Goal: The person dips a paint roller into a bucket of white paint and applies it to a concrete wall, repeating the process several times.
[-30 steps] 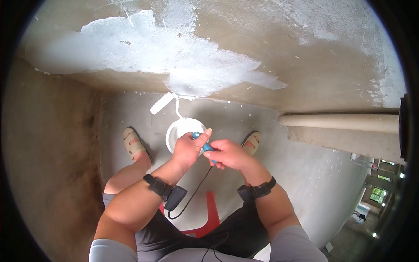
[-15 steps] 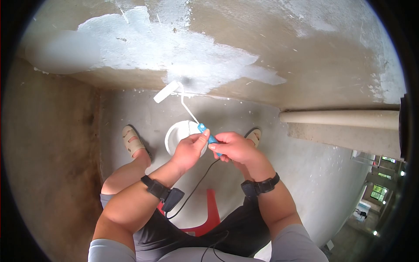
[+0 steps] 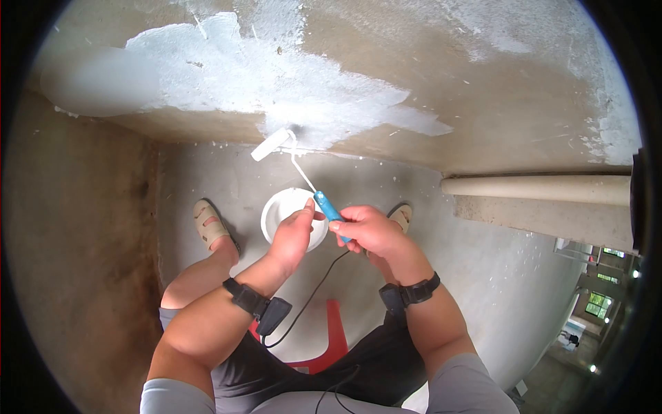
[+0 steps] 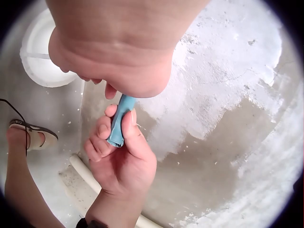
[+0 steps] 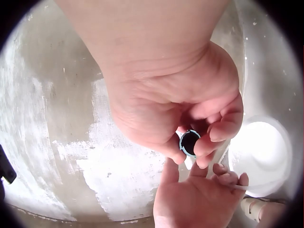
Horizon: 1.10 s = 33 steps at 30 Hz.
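Note:
A paint roller has a white sleeve (image 3: 271,145), a bent white rod and a blue handle (image 3: 332,212). My right hand (image 3: 372,231) pinches the lower part of that handle between thumb and curled fingers; its hollow end shows in the right wrist view. Beside the upper handle is my left hand (image 3: 292,233), thumb raised. In the right wrist view the left hand (image 5: 199,202) lies palm up with its fingers extended, below the right hand. Under both hands stands a white bucket (image 3: 267,219), partly hidden by the left hand. The sleeve overlaps the wall's foot.
The wall (image 3: 386,62) ahead is brown-grey with white paint patches. A pale pipe (image 3: 538,193) runs along a ledge at the right. Sandalled feet flank the bucket, and a red stool (image 3: 336,331) is beneath the person. A black cable (image 3: 303,303) hangs between the forearms.
The roller has risen and shifted right, its sleeve away from the floor by the wall. My left hand has loosened from the blue handle, while my right hand keeps its grip.

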Motion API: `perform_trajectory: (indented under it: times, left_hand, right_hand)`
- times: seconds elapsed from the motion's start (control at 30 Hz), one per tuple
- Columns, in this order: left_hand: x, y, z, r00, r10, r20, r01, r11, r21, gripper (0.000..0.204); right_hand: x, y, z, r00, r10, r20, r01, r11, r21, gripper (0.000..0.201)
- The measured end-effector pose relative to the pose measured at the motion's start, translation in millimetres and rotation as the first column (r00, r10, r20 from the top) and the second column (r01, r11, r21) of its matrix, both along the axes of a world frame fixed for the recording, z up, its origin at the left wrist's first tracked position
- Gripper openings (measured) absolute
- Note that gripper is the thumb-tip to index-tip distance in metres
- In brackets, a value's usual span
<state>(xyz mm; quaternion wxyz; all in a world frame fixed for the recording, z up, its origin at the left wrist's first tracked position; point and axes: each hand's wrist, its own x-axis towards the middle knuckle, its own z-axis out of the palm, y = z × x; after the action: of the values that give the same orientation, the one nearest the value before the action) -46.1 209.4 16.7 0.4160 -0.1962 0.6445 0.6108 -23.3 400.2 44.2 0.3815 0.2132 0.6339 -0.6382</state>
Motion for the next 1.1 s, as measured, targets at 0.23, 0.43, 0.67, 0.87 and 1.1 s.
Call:
perform_trajectory:
  times: [0.23, 0.43, 0.67, 0.87, 1.1]
  left_hand:
    - [4, 0, -8, 1.0, 0.017, -0.003, -0.017, 0.997, 0.077, 0.044]
    - [4, 4, -19, 0.981, 0.175, 0.089, -0.175, 0.984, -0.016, 0.049]
    - [-8, 1, -25, 0.953, 0.249, 0.17, -0.236, 0.967, -0.094, 0.043]
    - [-12, -7, -28, 0.939, 0.262, 0.223, -0.223, 0.957, -0.185, 0.043]
    - [-25, -12, -28, 0.943, 0.25, 0.22, -0.211, 0.96, -0.185, 0.043]
  right_hand:
    - [0, -20, -8, 0.988, 0.15, -0.041, -0.146, 0.986, 0.082, 0.032]
    - [-15, -23, 14, 0.881, 0.446, -0.157, -0.326, 0.814, 0.482, 0.038]
    - [-69, 32, 37, 0.218, 0.461, -0.86, 0.524, 0.689, 0.502, 0.022]
    - [-94, 52, 56, 0.079, 0.524, -0.848, 0.65, 0.618, 0.442, 0.022]
    - [-104, 64, 70, 0.135, 0.374, -0.918, 0.588, 0.715, 0.378, 0.017]
